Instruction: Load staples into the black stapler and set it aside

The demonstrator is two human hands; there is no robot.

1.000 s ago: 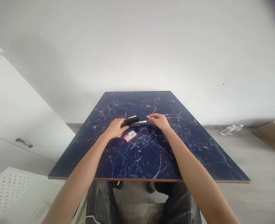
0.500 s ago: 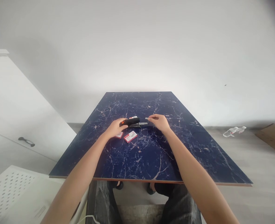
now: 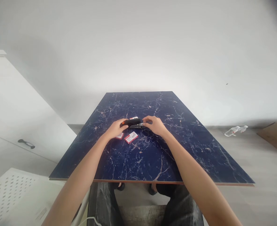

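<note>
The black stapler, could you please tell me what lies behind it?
Just behind the black stapler, a sliver of what looks like a white-and-red box shows; the stapler covers its remainder.

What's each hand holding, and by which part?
Left hand grips the black stapler by its orange-marked end. Right hand is at its other end; its hold is too small to tell.

The camera rides on the person's head, high above the near edge of the tabletop (image 3: 138, 166), and faces forward and down — far enough back that all four tabletop corners fit. The left hand (image 3: 115, 129) and right hand (image 3: 155, 125) look small around the tabletop's middle. The view takes in wall (image 3: 138, 47) beyond the tabletop, cabinet (image 3: 13, 103) to its left, floor (image 3: 258, 163) to its right — and legs (image 3: 104, 204) below its near edge.
</note>
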